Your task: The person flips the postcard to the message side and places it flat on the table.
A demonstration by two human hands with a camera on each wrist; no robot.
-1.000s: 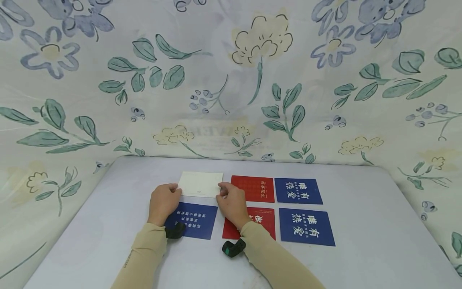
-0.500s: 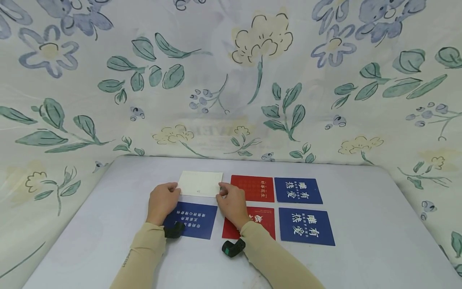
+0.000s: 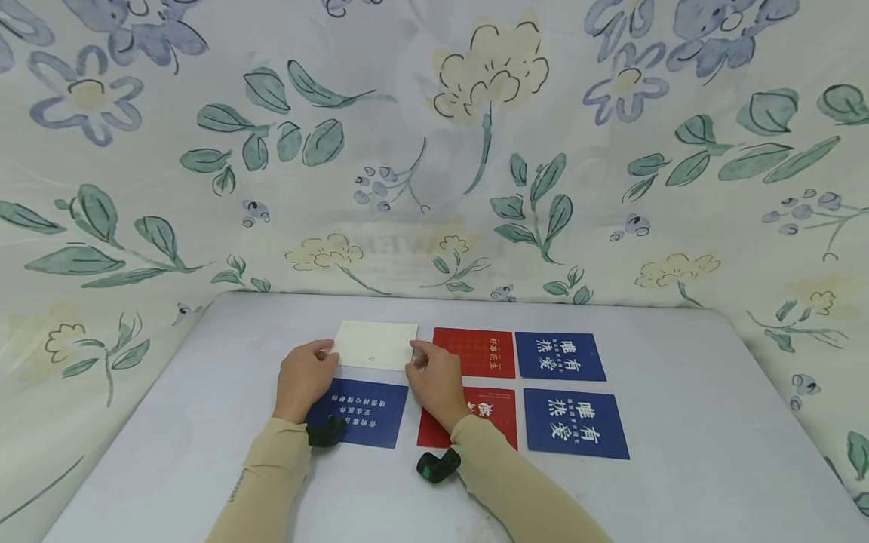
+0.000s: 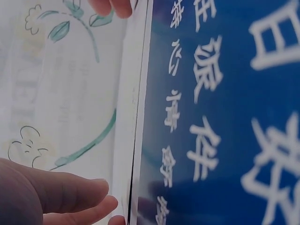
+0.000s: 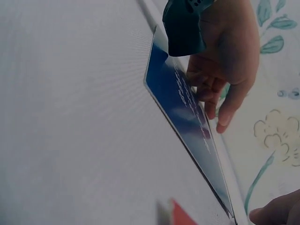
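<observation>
A blank white card (image 3: 375, 343) lies at the back left of the card layout on the white table. My left hand (image 3: 302, 381) pinches its left edge between thumb and fingers, and my right hand (image 3: 437, 381) pinches its right edge. Just in front lies a blue card (image 3: 372, 418) with white Chinese characters, its left part under my left wrist. That blue card (image 4: 225, 112) fills the right of the left wrist view, with the white card a thin strip beside it. My right hand and forearm partly cover a front red card (image 3: 501, 422).
To the right, a second red card (image 3: 468, 351) lies at the back, with two blue cards (image 3: 536, 358) in a column beyond. Black wrist straps (image 3: 437, 465) sit on both wrists. A floral cloth (image 3: 434, 166) hangs behind the table (image 3: 679, 483).
</observation>
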